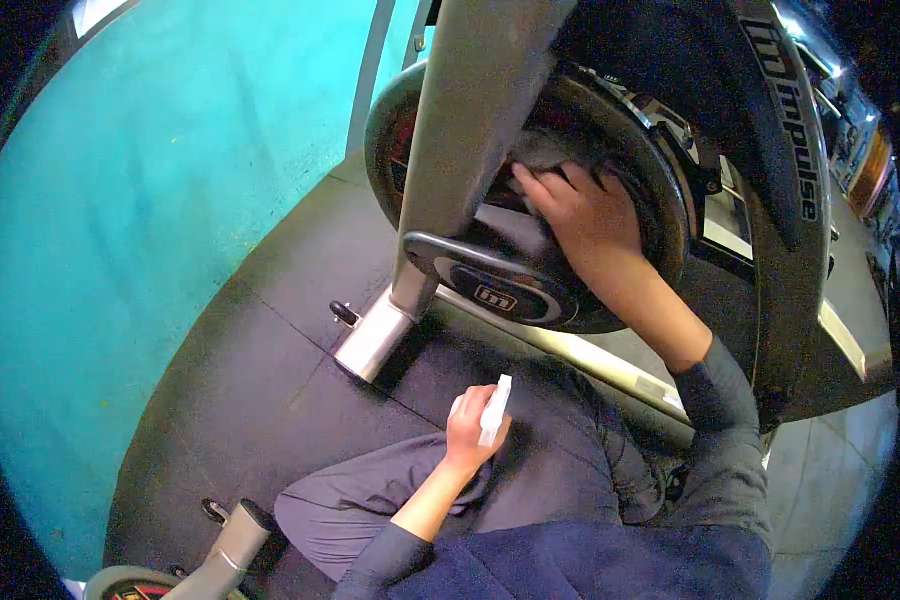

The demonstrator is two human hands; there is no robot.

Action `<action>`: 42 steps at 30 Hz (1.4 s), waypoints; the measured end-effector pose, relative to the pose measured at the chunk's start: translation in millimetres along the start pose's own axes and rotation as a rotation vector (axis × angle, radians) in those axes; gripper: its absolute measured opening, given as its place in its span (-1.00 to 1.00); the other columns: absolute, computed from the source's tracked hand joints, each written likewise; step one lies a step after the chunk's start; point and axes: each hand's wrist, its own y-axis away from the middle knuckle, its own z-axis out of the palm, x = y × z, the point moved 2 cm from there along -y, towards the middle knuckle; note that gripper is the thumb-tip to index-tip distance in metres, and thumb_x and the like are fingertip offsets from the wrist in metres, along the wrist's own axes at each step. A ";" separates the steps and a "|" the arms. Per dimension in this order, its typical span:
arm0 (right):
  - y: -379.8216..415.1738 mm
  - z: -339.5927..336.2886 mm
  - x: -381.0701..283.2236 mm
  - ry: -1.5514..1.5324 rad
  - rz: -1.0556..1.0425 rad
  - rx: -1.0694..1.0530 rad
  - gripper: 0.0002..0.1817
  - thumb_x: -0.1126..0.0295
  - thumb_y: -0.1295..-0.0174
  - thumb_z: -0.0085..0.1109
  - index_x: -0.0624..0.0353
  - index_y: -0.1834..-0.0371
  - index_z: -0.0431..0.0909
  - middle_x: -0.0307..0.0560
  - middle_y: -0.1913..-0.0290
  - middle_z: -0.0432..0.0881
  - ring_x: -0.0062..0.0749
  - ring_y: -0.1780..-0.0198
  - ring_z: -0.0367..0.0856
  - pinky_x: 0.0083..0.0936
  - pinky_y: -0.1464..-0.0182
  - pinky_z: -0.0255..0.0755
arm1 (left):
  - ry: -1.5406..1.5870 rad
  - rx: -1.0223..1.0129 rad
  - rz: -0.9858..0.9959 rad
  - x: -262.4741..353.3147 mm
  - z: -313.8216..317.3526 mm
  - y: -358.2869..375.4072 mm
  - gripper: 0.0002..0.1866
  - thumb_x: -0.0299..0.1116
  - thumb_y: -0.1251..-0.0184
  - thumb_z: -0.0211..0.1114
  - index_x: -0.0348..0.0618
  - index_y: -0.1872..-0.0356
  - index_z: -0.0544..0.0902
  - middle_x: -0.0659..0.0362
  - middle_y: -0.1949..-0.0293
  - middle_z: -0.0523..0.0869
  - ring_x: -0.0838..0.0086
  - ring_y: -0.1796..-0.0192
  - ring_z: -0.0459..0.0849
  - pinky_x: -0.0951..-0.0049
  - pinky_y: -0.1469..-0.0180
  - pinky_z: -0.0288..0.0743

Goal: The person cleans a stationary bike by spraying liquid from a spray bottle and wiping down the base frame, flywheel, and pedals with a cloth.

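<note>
My left hand [470, 428] is closed around a flat white piece [496, 408], perhaps a small packet or folded wipe, above my lap. My right hand [592, 218] reaches to the flywheel [660, 215] of an exercise bike, its fingers bent and pressed against the wheel's side. Under those fingertips lies a soft-looking grey patch [548, 150], apparently a cloth; its edges blur into the dark wheel. A thick grey frame tube [470, 120] slants in front of the wheel. Below my right hand is an oval cover with a logo [495, 298].
The bike's silver foot [375, 338] with a small wheel rests on dark floor mats [240, 360]. A turquoise wall [150, 180] rises at the left. Part of another bike [225, 555] stands at the lower left. A dark panel marked "impulse" [795, 150] is at the right.
</note>
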 end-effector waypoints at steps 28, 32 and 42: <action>42.2 -13.4 9.6 0.281 0.045 -0.029 -0.40 0.28 -0.09 0.01 -0.27 -0.31 0.41 -0.50 0.18 0.55 -0.60 0.00 0.49 -0.45 0.02 0.42 | 0.036 0.033 0.031 4.9 -1.9 -0.1 -0.58 -0.47 0.11 0.33 -0.23 0.10 0.52 0.03 0.23 0.61 0.11 0.20 0.61 0.23 0.11 0.46; 41.5 -7.4 9.3 0.285 0.055 0.002 -0.40 0.31 -0.09 0.01 -0.26 -0.31 0.41 -0.50 0.19 0.55 -0.57 -0.05 0.47 -0.48 0.02 0.42 | 0.033 0.014 -0.005 3.4 0.0 -7.1 -0.59 -0.47 0.11 0.32 -0.23 0.12 0.53 0.04 0.25 0.61 0.12 0.22 0.61 0.24 0.13 0.47; -1.5 7.7 -3.4 0.206 -0.043 0.050 -0.45 0.28 -0.10 0.01 -0.24 -0.26 0.46 -0.46 0.17 0.56 -0.54 0.01 0.48 -0.40 -0.04 0.40 | 0.023 0.028 -0.010 8.7 -6.0 -2.8 -0.59 -0.49 0.12 0.33 -0.23 0.12 0.53 0.03 0.27 0.61 0.11 0.23 0.61 0.23 0.14 0.47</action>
